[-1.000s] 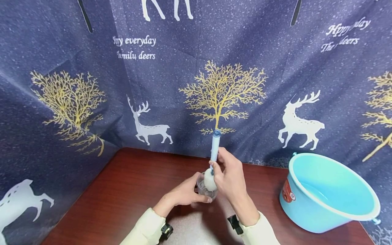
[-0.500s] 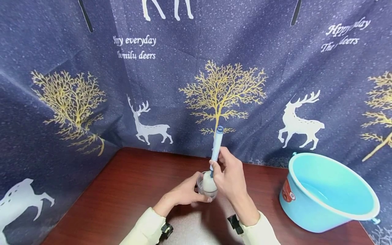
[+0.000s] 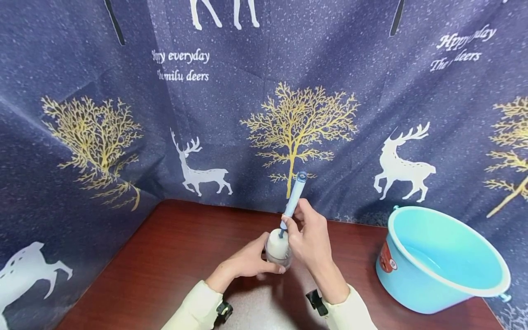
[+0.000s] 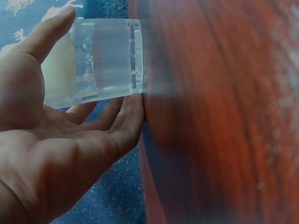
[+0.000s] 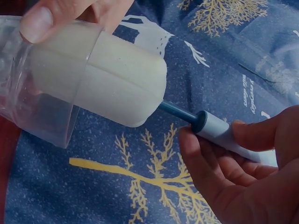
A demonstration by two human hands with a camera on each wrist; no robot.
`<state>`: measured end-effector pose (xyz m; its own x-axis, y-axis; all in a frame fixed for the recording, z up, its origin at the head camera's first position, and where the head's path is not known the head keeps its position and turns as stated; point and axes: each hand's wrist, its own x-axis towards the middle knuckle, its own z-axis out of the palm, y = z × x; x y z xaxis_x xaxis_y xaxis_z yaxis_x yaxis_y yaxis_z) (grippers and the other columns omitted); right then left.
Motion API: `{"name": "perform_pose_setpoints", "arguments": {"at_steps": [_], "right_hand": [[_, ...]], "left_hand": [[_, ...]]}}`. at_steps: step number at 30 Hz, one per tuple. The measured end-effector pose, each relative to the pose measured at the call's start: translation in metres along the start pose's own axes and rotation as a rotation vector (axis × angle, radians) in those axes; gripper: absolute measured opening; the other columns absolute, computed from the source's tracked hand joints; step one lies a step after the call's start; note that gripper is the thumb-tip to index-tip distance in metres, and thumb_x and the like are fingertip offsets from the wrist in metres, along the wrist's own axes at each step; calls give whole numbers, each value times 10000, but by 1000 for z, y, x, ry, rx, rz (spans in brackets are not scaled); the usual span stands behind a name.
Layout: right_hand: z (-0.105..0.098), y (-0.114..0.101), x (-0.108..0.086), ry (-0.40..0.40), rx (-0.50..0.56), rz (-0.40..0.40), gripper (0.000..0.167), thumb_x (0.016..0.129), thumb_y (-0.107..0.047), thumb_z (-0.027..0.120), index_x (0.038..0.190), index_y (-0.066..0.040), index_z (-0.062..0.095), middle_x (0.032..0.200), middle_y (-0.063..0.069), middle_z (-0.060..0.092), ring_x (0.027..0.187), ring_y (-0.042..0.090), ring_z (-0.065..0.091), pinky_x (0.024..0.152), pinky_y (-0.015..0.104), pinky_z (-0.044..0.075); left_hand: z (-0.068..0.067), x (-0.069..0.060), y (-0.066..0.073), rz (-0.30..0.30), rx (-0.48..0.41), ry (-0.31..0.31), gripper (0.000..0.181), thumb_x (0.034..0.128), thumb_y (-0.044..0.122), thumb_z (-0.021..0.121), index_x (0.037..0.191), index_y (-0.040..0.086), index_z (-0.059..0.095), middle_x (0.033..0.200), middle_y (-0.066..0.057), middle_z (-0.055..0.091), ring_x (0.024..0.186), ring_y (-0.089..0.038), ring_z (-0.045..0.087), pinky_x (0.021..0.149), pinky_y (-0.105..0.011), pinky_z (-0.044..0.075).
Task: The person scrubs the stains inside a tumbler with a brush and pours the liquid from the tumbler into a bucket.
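The clear cup (image 4: 112, 56) could slip or tip, I'd judge, if the brush (image 3: 294, 199) levers hard against its wall; the left hand (image 3: 249, 259) curls thumb and fingers round its side, and I can't tell whether its base touches the wood. The white sponge (image 5: 126, 88) sits partly inside, poking past the rim, its tilted handle (image 5: 215, 128) pinched by the right hand (image 3: 311, 233). The reddish-brown surface (image 3: 198, 243) also carries a blue bucket (image 3: 408, 279), well to the right; dark blue cloth (image 3: 231, 101) hangs behind.
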<state>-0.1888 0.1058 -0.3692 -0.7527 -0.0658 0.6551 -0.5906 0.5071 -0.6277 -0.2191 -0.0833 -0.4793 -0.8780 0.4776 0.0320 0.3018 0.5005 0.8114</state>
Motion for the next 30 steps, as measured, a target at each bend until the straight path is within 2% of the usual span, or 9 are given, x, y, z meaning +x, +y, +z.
{"name": "perform_pose_setpoints", "arguments": {"at_steps": [5,12,19,30], "right_hand": [[2,2,0,10,42,5,237,899,49,781,986,-109,628,764,17,717,665,125,641,585,288,537],[3,5,1,29,43,-11,243,884,44,801,984,-116,648,770,-14,705,687,96,672,597,319,572],[3,7,2,36,35,-13,241,880,45,802,991,-121,668,808,-5,692,726,98,677,625,282,580],[3,7,2,11,35,-49,291,854,98,798,1011,-120,684,775,-5,688,667,110,611,572,269,534]], "left_hand": [[1,-1,0,-8,-4,-2,805,796,495,912,1409,168,505,1231,63,654,1163,-128,621,1026,-378,502],[0,-1,2,-7,8,6,792,790,483,920,1385,157,512,1242,50,649,1179,-146,619,1030,-396,502],[0,-1,1,-4,34,4,744,794,502,913,1334,170,523,1210,63,644,1158,-140,618,1014,-393,504],[0,-1,1,11,-6,-7,721,811,461,916,1343,178,519,1225,65,649,1169,-132,626,1015,-372,511]]}}
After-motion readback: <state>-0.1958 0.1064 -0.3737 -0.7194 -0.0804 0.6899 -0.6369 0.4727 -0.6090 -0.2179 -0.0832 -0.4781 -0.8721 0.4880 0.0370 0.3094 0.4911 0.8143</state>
